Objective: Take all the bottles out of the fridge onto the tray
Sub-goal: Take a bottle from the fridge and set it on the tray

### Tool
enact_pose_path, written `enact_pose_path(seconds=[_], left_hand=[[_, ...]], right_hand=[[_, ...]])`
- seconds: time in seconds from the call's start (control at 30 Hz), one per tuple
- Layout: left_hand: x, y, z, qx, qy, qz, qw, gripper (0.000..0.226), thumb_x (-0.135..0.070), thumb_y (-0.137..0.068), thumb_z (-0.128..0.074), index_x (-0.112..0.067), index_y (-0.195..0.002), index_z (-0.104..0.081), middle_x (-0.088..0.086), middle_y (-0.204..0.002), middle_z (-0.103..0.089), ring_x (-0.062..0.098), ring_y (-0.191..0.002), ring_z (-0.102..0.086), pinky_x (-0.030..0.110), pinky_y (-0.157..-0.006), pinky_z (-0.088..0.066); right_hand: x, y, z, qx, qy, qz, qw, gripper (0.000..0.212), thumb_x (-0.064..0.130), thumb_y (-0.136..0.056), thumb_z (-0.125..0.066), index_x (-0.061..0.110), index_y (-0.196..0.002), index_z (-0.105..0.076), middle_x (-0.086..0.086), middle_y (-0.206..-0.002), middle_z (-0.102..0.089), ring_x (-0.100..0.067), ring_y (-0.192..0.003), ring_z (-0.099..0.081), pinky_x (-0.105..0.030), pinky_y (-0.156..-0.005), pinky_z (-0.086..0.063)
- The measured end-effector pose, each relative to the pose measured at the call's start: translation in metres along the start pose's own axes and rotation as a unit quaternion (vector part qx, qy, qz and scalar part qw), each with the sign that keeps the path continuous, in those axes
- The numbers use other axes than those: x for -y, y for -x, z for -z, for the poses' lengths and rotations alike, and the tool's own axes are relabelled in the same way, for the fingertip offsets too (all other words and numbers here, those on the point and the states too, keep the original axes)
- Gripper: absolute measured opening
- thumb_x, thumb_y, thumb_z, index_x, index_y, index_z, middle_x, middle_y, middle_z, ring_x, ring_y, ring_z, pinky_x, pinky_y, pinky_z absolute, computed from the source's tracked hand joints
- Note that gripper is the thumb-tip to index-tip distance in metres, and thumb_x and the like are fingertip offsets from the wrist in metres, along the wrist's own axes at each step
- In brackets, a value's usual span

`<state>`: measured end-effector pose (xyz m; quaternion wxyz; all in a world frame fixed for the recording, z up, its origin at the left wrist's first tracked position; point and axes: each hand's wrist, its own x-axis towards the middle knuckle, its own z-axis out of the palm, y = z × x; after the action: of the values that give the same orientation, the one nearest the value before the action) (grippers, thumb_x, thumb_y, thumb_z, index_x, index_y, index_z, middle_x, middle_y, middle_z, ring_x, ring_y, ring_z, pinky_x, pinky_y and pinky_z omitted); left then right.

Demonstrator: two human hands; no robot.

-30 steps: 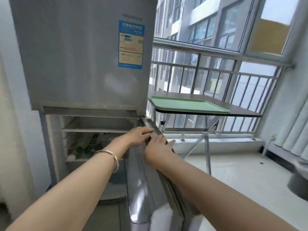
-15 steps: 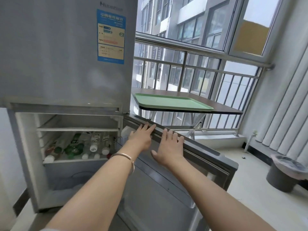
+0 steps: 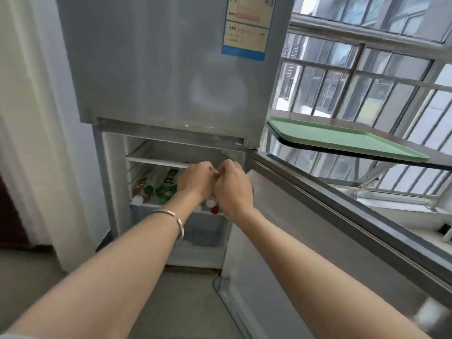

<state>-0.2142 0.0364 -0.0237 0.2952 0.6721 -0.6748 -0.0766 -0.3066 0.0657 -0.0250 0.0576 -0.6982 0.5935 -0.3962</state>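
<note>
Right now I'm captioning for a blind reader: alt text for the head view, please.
Both hands, left hand and right hand, reach together into the open lower fridge compartment, above bottles lying on a shelf. An empty green tray waits on the table to the right.

We've got both hands inside the silver two-door fridge (image 3: 171, 69), lower compartment: left hand (image 3: 195, 181) and right hand (image 3: 232, 187) touching, side by side. Clear plastic bottles (image 3: 161, 184) lie on the shelf just left of & below the hands. Open lower fridge door (image 3: 330, 228) swings out to the right. Flat green plastic tray (image 3: 342, 138) sits well right & above, on the brown folding table (image 3: 415, 143).
</note>
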Motion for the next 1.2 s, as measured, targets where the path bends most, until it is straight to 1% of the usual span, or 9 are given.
enact_pose_path(seconds=[0.07,0.17,0.27,0.4,0.57,0.8,0.97,1.1,1.2], left_hand=[[0.03,-0.019,0.0,0.011,-0.023,0.017,1.0,0.027,-0.028,-0.092,-0.043,-0.016,-0.087,-0.067,0.006,-0.095,-0.071,0.031,-0.086,-0.065,0.034,-0.064,-0.047],[0.07,-0.049,-0.003,0.031,-0.024,0.042,0.998,0.03,-0.025,-0.093,-0.041,-0.015,-0.094,-0.069,0.012,-0.107,-0.072,0.034,-0.095,-0.067,0.037,-0.074,-0.052],[0.099,-0.072,-0.015,0.049,-0.025,0.035,0.998,0.03,-0.024,-0.094,-0.04,-0.013,-0.084,-0.065,0.011,-0.1,-0.072,0.032,-0.086,-0.066,0.035,-0.069,-0.051],[0.125,-0.104,-0.045,0.096,-0.032,0.031,0.994,0.029,-0.021,-0.097,-0.038,-0.018,-0.099,-0.067,0.004,-0.1,-0.07,0.022,-0.08,-0.062,0.032,-0.066,-0.048],[0.14,-0.125,-0.077,0.109,0.0,0.027,0.994,0.03,-0.021,-0.098,-0.039,-0.015,-0.102,-0.067,0.008,-0.098,-0.07,0.024,-0.08,-0.063,0.033,-0.071,-0.052],[0.142,-0.122,-0.088,0.123,0.005,0.035,0.992,0.03,-0.025,-0.098,-0.039,-0.02,-0.109,-0.066,0.005,-0.103,-0.071,0.023,-0.081,-0.061,0.029,-0.066,-0.045],[0.135,-0.109,-0.082,0.119,0.021,0.045,0.992,0.026,-0.019,-0.096,-0.046,-0.019,-0.109,-0.068,0.004,-0.118,-0.068,0.025,-0.1,-0.064,0.036,-0.085,-0.053],[0.123,-0.101,-0.065,0.156,0.045,0.057,0.985,0.023,-0.017,-0.089,-0.061,-0.017,-0.112,-0.065,0.006,-0.118,-0.067,0.024,-0.102,-0.063,0.037,-0.089,-0.053],[0.103,-0.088,-0.044,0.254,0.044,0.021,0.966,0.036,-0.015,-0.074,-0.075,-0.014,-0.107,-0.059,0.009,-0.115,-0.066,0.025,-0.1,-0.062,0.029,-0.079,-0.05]], right_hand=[[0.006,-0.02,-0.04,0.095,-0.018,-0.068,0.993,0.023,0.014,-0.092,-0.042,0.007,-0.108,-0.057,-0.016,-0.114,-0.063,-0.036,-0.1,-0.061,-0.044,-0.081,-0.053],[-0.001,-0.055,-0.094,0.241,0.042,-0.133,0.96,0.031,0.012,-0.096,-0.047,0.0,-0.121,-0.059,-0.02,-0.127,-0.061,-0.036,-0.117,-0.058,-0.037,-0.091,-0.047],[-0.034,-0.073,-0.135,0.316,0.085,-0.178,0.928,0.04,0.016,-0.096,-0.05,0.001,-0.133,-0.052,-0.019,-0.137,-0.053,-0.034,-0.125,-0.051,-0.036,-0.098,-0.042],[-0.092,-0.09,-0.196,0.299,0.134,-0.223,0.918,0.055,0.022,-0.093,-0.051,0.019,-0.145,-0.034,-0.011,-0.144,-0.046,-0.033,-0.128,-0.049,-0.041,-0.101,-0.045],[-0.135,-0.098,-0.237,0.3,0.159,-0.229,0.912,0.07,0.027,-0.092,-0.049,0.032,-0.152,-0.013,-0.016,-0.153,-0.032,-0.038,-0.137,-0.036,-0.049,-0.106,-0.039],[-0.122,-0.08,-0.218,0.196,0.224,-0.163,0.941,0.066,0.0,-0.093,-0.042,0.027,-0.149,-0.021,-0.023,-0.132,-0.043,-0.038,-0.119,-0.049,-0.046,-0.091,-0.048],[-0.096,-0.076,-0.185,0.122,0.277,-0.076,0.95,0.054,-0.004,-0.091,-0.046,0.019,-0.138,-0.031,-0.023,-0.129,-0.044,-0.036,-0.11,-0.053,-0.041,-0.079,-0.051],[-0.053,-0.076,-0.135,0.163,0.301,0.01,0.939,0.058,-0.002,-0.086,-0.055,0.017,-0.137,-0.033,-0.022,-0.123,-0.048,-0.037,-0.104,-0.057,-0.041,-0.076,-0.049],[-0.015,-0.068,-0.091,0.208,0.282,0.074,0.934,0.057,0.015,-0.086,-0.061,0.019,-0.137,-0.035,-0.02,-0.118,-0.054,-0.038,-0.099,-0.061,-0.041,-0.073,-0.045]])
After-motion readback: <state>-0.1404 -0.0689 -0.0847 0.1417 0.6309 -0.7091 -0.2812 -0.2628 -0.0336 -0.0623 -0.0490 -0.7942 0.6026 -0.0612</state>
